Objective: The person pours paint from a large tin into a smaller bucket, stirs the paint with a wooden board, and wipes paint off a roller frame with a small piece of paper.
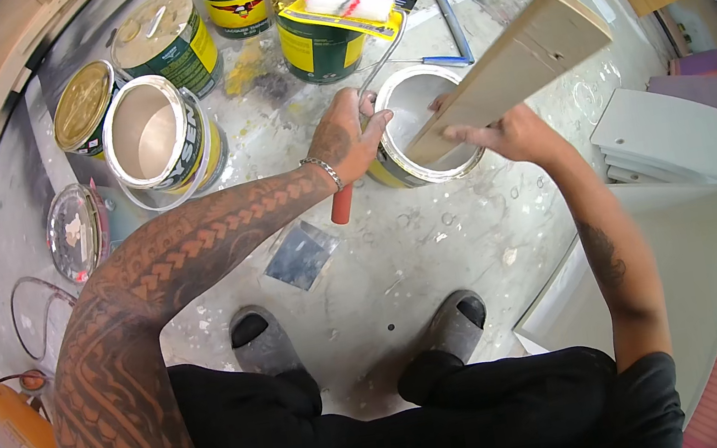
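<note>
My left hand (347, 136) is closed round a paint roller; its red handle (342, 205) sticks out below the fist. From there the wire frame runs up to a white roller cover (350, 3) with red stripes. The thumb of that hand lies by the rim of an open paint can (399, 173) with a pale inside. A long, pale wooden board (528, 55) slants up to the right, its lower end in or over the can's mouth. My right hand (507, 135) grips the board near that lower end, thumb on its face.
Several green and yellow paint cans (321, 49) stand along the far side, with an open white-rimmed one (150, 134) at left. A hammer (442, 17) and a blue-handled tool (448, 59) lie behind the can. Grey panels (678, 130) are stacked at right; an orange tank (16, 442) is lower left.
</note>
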Motion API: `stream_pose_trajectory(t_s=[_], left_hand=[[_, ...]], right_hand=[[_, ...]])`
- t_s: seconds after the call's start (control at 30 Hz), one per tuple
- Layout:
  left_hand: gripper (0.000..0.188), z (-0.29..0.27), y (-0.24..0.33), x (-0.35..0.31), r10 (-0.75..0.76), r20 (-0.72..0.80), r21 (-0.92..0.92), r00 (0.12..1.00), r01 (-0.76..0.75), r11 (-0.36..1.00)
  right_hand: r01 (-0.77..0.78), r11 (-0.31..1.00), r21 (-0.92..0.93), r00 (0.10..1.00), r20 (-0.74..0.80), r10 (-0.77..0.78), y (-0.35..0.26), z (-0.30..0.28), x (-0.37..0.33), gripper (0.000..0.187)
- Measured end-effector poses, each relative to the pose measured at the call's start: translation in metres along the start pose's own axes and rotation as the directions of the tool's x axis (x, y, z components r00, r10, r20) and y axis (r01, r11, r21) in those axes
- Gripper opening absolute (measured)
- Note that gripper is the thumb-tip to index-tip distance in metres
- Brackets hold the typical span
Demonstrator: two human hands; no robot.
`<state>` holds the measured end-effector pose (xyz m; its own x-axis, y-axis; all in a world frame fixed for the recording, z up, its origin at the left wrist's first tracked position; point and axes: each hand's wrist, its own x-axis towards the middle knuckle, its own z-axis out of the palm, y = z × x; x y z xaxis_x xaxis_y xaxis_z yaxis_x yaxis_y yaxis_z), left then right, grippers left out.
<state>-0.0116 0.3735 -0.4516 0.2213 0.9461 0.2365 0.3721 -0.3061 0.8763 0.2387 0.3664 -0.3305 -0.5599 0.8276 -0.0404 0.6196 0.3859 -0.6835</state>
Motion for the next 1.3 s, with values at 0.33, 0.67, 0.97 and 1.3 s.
stream_pose_trajectory(t_s=[0.33,0.67,0.97,1.3], left_hand=[[0.031,-0.002,0.008,0.001,-0.108,0.065,-0.076,0.992,0.113,0.991],[0.032,0.001,0.008,0.0,-0.082,0.05,-0.017,0.995,0.083,0.996],[0.032,-0.001,0.014,0.002,-0.117,0.08,-0.02,0.99,0.119,0.993],[0.031,0.003,0.012,0.003,-0.107,0.074,-0.021,0.991,0.109,0.994]], right_hand=[[-0.03,1.0,0.006,0.999,0.013,0.03,-0.003,-0.003,-0.001,0.034],[-0.072,0.997,-0.002,0.996,-0.051,0.072,-0.005,-0.006,0.0,0.035],[0.006,0.996,-0.09,0.999,-0.043,-0.009,-0.002,0.001,-0.002,0.037],[0.09,0.983,-0.16,0.988,-0.112,-0.109,0.011,0.005,-0.003,0.035]])
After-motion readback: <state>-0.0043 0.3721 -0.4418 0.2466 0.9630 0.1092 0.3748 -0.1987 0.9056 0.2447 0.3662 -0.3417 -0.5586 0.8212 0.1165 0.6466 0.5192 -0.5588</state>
